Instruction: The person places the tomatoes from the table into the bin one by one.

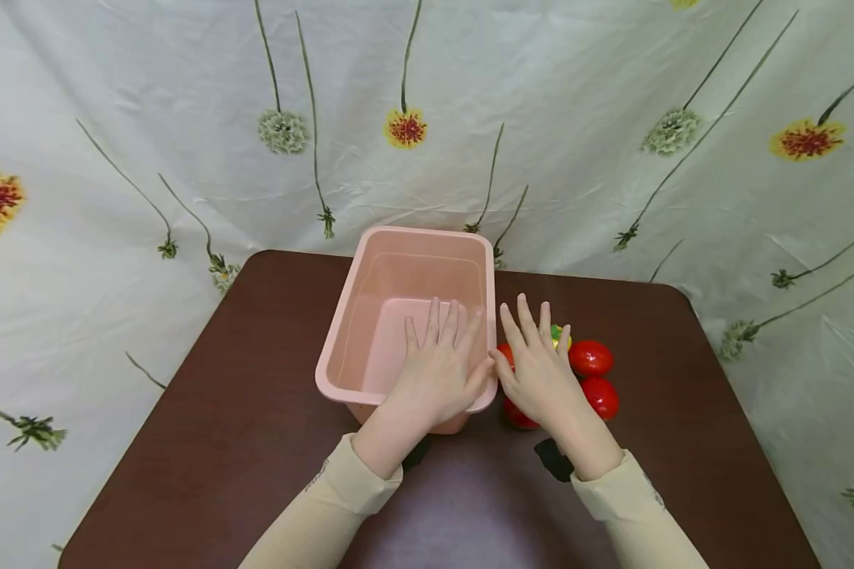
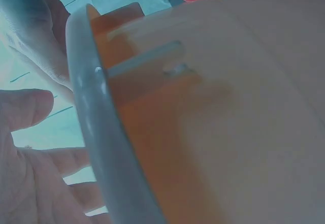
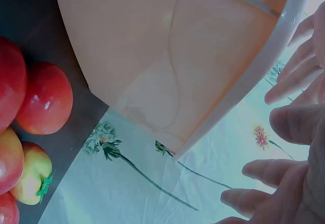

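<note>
A deep pink plastic bin (image 1: 427, 269) stands on the table. Over its front right part hovers my left hand (image 1: 434, 371), palm down, fingers spread, holding nothing. My right hand (image 1: 541, 375) is just right of the bin's rim, above a cluster of glossy round fruits, also spread and holding nothing. The thumbs point toward each other near the rim. Red fruits (image 1: 591, 359) show around the right hand, which partly hides the cluster. Among them is a yellowish fruit (image 3: 31, 176) with a green leafy top. In the left wrist view the left hand (image 2: 40, 168) appears beyond the bin's rim.
The dark brown table (image 1: 270, 348) has rounded far corners. Behind and beside it hangs a pale flower-printed cloth (image 1: 576, 95). Dark straps or devices (image 1: 553, 458) sit under the wrists, near the cream sleeves (image 1: 633, 506).
</note>
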Action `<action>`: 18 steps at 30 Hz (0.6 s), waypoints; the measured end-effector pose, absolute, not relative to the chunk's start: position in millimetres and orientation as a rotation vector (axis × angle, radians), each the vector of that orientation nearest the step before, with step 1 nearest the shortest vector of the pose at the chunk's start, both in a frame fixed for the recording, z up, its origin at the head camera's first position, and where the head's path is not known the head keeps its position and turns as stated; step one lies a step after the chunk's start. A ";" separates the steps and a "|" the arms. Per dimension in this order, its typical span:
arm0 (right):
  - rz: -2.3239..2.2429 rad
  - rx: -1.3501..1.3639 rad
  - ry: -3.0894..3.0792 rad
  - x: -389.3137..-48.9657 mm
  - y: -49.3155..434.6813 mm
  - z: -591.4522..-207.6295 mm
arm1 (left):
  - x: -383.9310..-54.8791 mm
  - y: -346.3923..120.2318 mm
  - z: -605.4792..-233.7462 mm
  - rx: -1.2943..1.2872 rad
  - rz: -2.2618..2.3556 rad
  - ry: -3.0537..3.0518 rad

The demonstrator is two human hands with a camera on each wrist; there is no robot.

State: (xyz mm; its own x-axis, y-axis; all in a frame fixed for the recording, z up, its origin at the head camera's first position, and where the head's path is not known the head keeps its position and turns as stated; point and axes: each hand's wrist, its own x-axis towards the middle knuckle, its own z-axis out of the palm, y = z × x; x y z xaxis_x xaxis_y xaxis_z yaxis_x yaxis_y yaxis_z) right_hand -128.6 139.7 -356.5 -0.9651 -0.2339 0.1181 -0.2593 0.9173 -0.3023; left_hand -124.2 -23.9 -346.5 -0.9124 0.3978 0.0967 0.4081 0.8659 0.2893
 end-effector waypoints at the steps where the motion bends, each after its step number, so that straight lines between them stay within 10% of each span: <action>1: 0.496 0.378 -3.006 -128.4 140.4 -356.3 | -124.2 -23.9 -346.7 -0.650 -0.475 -3.002; 18: 0.562 0.338 -3.052 -127.6 148.8 -357.6 | -123.7 -37.3 -341.5 -0.617 -0.550 -3.026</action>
State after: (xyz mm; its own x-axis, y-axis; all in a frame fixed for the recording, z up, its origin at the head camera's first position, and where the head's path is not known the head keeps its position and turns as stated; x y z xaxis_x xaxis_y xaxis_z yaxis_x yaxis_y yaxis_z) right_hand -127.6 148.8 -357.6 -0.9763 -0.2081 0.0588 -0.2154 0.9117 -0.3500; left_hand -123.7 -37.3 -341.5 -0.9226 0.3785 0.0740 0.3803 0.8611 0.3374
